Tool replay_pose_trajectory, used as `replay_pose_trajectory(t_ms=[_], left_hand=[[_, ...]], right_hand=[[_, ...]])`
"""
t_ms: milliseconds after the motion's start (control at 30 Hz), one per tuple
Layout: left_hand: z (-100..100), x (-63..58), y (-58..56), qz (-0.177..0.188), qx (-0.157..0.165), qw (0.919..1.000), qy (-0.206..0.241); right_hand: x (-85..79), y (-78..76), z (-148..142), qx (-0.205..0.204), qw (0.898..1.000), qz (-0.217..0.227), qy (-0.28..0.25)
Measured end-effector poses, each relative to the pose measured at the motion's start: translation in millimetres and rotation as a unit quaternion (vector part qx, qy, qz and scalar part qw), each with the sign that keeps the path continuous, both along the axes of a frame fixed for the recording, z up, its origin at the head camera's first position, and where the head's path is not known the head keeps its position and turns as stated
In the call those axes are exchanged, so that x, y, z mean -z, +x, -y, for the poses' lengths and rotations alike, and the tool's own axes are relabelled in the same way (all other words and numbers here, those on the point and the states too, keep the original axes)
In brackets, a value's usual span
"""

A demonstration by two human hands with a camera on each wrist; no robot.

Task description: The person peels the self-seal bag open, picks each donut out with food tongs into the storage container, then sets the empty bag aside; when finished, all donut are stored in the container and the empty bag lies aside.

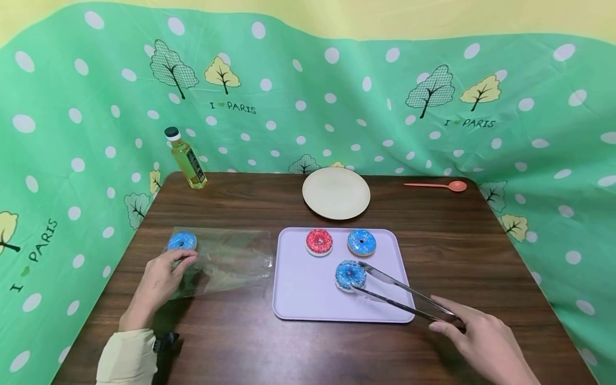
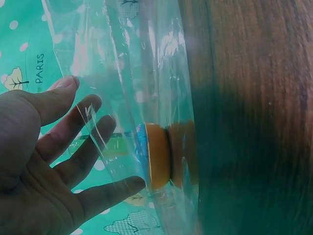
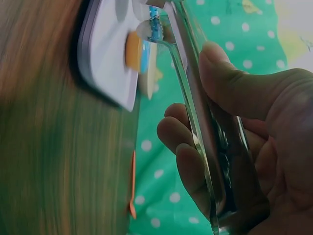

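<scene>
My left hand [image 1: 161, 275] pinches the edge of a clear plastic bag [image 1: 236, 256] that lies on the table's left side. A blue-iced donut [image 1: 182, 242] is inside the bag, seen from the side through the film as a donut [image 2: 156, 156] in the left wrist view. Metal tongs [image 1: 409, 299] are gripped in my right hand [image 1: 481, 337]. Their tips clasp a blue sprinkled donut [image 1: 343, 283] above the lilac tray [image 1: 303, 299]; the right wrist view shows this donut [image 3: 155, 24] raised off it. A red donut [image 1: 314, 243] and another blue donut [image 1: 368, 247] rest on the tray.
Behind the tray is a cream plate [image 1: 336, 193]. An orange spoon [image 1: 456, 186] lies at the back right, and a bottle of yellow liquid [image 1: 186, 160] stands at the back left. A green dotted cloth [image 1: 337, 123] hangs around the wooden table [image 1: 231, 342].
</scene>
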State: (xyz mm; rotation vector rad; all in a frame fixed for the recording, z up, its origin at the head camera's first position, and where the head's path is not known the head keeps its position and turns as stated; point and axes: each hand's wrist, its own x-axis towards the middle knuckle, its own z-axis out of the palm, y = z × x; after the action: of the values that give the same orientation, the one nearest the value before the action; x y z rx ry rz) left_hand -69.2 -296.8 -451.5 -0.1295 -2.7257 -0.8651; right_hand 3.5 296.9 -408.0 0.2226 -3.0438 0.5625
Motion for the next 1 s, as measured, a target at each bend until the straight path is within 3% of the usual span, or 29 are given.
replay_pose_trajectory(t_ms=[300, 700, 1000], left_hand=[[-0.4, 0.4, -0.1, -0.001, -0.001, 1.0000, -0.004], [-2.5, -1.2, -1.2, -0.006, 0.003, 1.0000, -0.001], [-1.9, -0.2, 0.2, -0.003, 0.005, 1.0000, 0.001]], right_hand=[[-4.0, 2.4, -20.9, 0.018, 0.997, 0.067, 0.021], [-2.9, 1.7, -31.4, 0.029, 0.991, 0.123, 0.033], [-4.0, 6.8, -31.9, 0.038, 0.994, 0.100, 0.029]])
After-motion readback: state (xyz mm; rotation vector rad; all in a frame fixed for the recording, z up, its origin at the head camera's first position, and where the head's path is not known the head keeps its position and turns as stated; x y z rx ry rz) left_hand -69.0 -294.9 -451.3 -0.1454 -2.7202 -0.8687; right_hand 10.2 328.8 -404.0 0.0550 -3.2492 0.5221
